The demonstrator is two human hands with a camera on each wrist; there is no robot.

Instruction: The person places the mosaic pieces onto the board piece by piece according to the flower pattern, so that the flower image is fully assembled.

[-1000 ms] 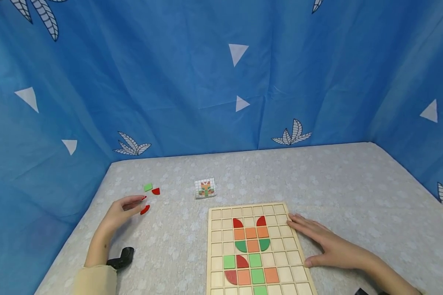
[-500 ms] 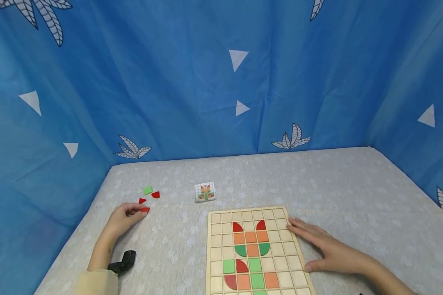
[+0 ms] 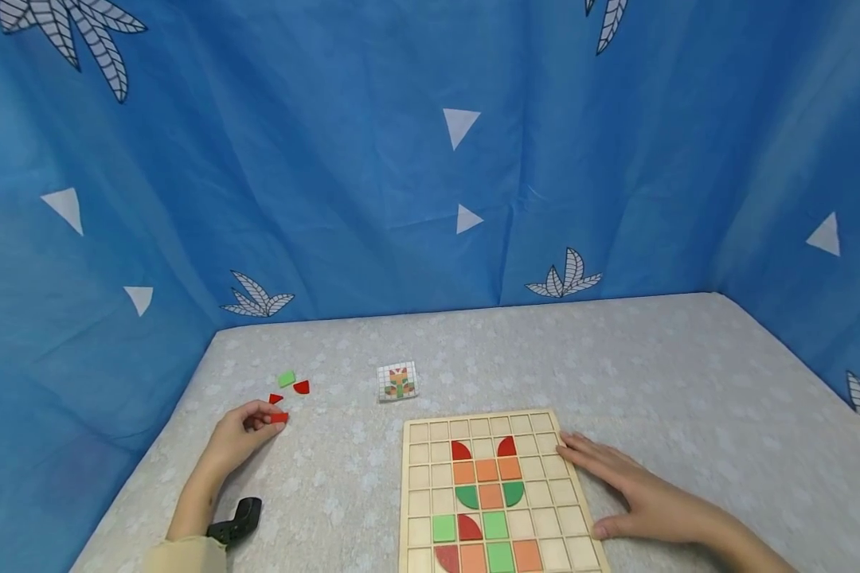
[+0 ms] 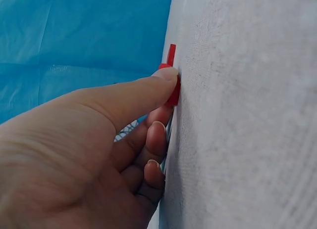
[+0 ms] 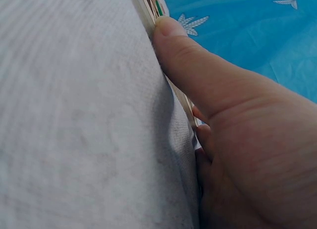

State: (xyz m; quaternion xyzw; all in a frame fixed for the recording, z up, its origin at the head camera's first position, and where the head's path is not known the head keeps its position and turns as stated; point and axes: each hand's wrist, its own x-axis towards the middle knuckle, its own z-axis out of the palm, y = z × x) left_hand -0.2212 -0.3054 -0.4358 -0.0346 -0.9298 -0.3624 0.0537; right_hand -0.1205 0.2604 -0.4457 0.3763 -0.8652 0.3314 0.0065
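Observation:
In the head view my left hand (image 3: 235,439) is low over the left of the table, pinching a red tile (image 3: 279,418) between thumb and fingers. The left wrist view has the thumb pressed on this red tile (image 4: 175,93), close to the cloth. Just beyond the fingers lie a small red piece (image 3: 275,399), a red quarter-round tile (image 3: 301,387) and a light green square tile (image 3: 287,379). My right hand (image 3: 645,495), fingers extended, rests along the right edge of a wooden grid board (image 3: 419,454). Red, orange and green tiles fill several of its squares.
A small card (image 3: 397,382) with a coloured grid pattern lies behind the board. Blue curtain (image 3: 373,159) stands along the back and sides of the cloth-covered table (image 3: 652,358). A black wrist device (image 3: 240,521) sits by my left forearm.
My left fingers have closed on the red tile, which is now turned between them. The right hand has stayed at the board's edge. The head view has tilted slightly upward.

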